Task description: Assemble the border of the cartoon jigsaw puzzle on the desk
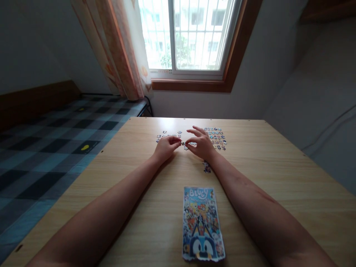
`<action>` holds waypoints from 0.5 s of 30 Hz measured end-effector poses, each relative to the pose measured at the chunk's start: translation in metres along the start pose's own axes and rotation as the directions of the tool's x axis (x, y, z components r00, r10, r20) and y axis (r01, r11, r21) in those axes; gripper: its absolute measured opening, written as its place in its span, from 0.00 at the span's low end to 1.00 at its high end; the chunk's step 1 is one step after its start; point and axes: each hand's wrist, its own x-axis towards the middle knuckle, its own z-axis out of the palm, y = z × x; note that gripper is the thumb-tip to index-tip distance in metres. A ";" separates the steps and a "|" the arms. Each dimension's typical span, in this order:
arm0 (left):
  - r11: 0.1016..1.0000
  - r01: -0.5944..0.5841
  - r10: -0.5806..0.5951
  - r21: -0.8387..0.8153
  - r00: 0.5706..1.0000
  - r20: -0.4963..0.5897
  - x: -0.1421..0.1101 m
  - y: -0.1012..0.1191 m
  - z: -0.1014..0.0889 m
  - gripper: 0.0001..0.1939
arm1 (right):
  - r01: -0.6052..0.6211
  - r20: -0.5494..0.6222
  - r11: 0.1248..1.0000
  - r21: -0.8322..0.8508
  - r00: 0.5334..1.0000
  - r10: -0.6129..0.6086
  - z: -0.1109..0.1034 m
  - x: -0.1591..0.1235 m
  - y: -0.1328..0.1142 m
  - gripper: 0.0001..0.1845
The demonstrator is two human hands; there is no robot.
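Puzzle pcs [218,137], mostly flat, sep. grps

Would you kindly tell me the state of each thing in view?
Left hand: pinching a puzzle piece
Right hand: at that piece, grip unclear
Pieces right of the hands: laid in rows
Bluey picture: face up, bottom edge ragged
Curtain: gathered aside

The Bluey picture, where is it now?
In the head view, the Bluey picture lies on the table, low and just right of the middle, between the forearms and nearer the camera than the puzzle pieces.
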 end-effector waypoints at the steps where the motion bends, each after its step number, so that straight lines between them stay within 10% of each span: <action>1: 1.000 0.002 -0.002 -0.002 1.000 0.002 0.000 0.001 0.000 0.07 | 0.003 -0.002 1.000 0.002 1.000 -0.003 0.000 0.000 0.000 0.04; 15: 0.972 -0.051 0.045 0.228 0.998 0.032 -0.005 0.004 -0.004 0.10 | 0.023 -0.023 1.000 -0.007 0.999 -0.023 0.000 0.001 -0.002 0.06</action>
